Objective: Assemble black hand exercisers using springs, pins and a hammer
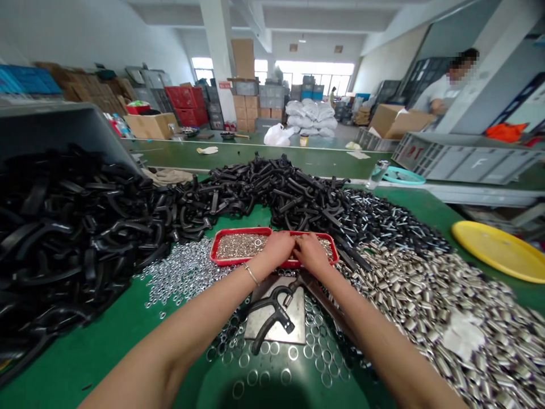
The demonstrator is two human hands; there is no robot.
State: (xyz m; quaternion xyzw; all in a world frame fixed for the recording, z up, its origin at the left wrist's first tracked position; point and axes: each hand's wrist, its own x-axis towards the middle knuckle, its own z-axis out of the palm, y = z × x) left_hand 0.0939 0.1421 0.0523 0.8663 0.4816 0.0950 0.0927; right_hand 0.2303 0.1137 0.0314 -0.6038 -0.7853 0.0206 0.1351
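Note:
My left hand [279,247] and my right hand [311,251] meet over the right one of two small red trays. Fingers of both are curled in close together; whatever they pinch is too small or hidden to name. Small metal parts fill the left red tray [214,250], and one ring lies on top of them. The right red tray [334,255] also holds small metal parts, partly covered by my hands. Below my wrists, a curved black handle-like part [272,314] with a metal sleeve near its upper end lies on a metal plate [300,332].
Black parts [85,216] heap at left and across the back. Small nuts [179,272] spread left of the trays, metal sleeves [409,289] right, flat rings [251,376] in front. A yellow lid [498,250] lies far right. Another person [443,91] stands behind a carton.

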